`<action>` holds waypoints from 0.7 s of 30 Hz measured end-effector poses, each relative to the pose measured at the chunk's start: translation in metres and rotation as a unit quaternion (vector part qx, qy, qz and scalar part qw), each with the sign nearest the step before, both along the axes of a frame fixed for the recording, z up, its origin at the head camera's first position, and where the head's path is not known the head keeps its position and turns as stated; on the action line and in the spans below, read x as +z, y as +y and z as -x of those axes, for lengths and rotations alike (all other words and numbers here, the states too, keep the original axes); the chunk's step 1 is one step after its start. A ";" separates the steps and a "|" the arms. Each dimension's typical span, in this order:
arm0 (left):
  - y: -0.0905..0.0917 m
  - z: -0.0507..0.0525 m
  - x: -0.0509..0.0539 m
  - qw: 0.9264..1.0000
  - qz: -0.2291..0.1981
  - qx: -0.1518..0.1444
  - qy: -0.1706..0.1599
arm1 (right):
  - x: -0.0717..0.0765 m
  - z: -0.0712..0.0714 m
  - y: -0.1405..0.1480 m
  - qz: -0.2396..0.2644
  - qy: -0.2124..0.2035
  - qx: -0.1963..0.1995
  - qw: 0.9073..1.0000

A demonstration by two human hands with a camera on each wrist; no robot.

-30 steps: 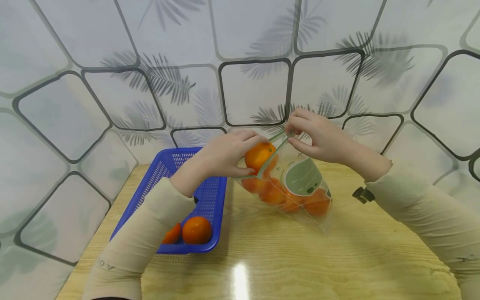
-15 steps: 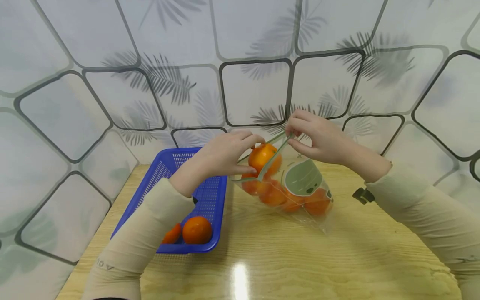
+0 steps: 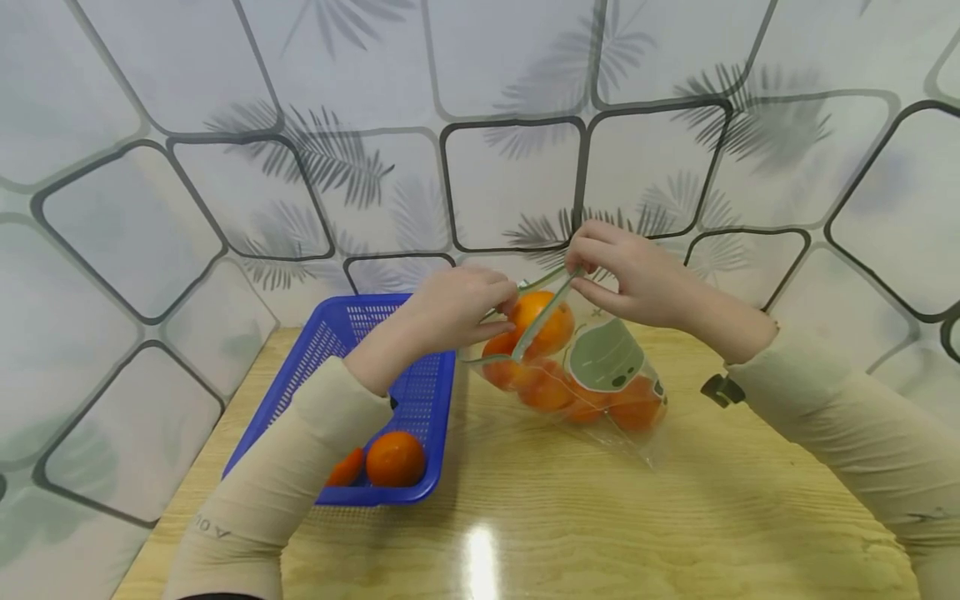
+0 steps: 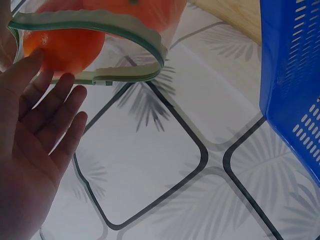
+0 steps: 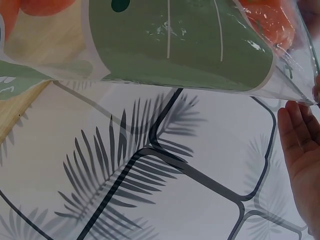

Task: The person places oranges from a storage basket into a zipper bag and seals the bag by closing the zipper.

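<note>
My right hand [image 3: 626,271] pinches the top edge of a clear zip bag [image 3: 607,354] with a green print, holding its mouth up. Several oranges lie inside the bag, which rests on the table. One more orange [image 3: 553,323] sits just inside the mouth, above the others. At the mouth's left side is my left hand [image 3: 461,307]. In the left wrist view its fingers are loosely extended beside the orange [image 4: 70,50] and the green-edged opening; whether the fingertips touch the fruit I cannot tell. The right wrist view shows the bag's green print [image 5: 175,45] and part of the right hand [image 5: 306,160].
A blue perforated basket [image 3: 442,417] stands left of the bag, partly under the left forearm. An orange [image 3: 395,459] and part of another orange-coloured fruit [image 3: 347,468] lie at its near end. Behind the wooden table [image 3: 570,517] rises a patterned backdrop [image 3: 510,183].
The orange in my left hand has moved right, into the bag's mouth. My left fingers have let go of it and drawn back slightly left. The right hand keeps its pinch on the bag.
</note>
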State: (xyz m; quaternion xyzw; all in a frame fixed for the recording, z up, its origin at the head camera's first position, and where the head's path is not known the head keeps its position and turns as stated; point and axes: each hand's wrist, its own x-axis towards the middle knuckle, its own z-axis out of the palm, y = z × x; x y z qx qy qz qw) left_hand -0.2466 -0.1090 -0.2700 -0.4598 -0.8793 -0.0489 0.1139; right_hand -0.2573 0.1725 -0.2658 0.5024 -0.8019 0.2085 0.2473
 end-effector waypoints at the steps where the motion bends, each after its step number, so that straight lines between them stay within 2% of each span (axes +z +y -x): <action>1: 0.000 0.000 0.000 1.000 0.002 -0.003 -0.004 | 0.000 0.000 0.000 0.001 0.001 0.001 1.000; 7: 0.002 -0.002 -0.001 0.999 0.009 -0.008 -0.040 | 0.000 0.001 0.000 0.002 0.001 0.004 1.000; 10: 0.001 -0.002 -0.001 0.999 0.012 -0.009 -0.040 | 0.000 0.000 0.000 0.004 -0.002 0.005 1.000; 14: -0.005 -0.002 -0.002 1.000 0.015 -0.011 -0.023 | 0.001 0.000 0.000 0.005 -0.003 0.003 1.000; 21: -0.019 -0.004 -0.002 0.999 0.038 0.014 -0.017 | 0.002 0.000 0.004 -0.003 -0.003 -0.013 1.000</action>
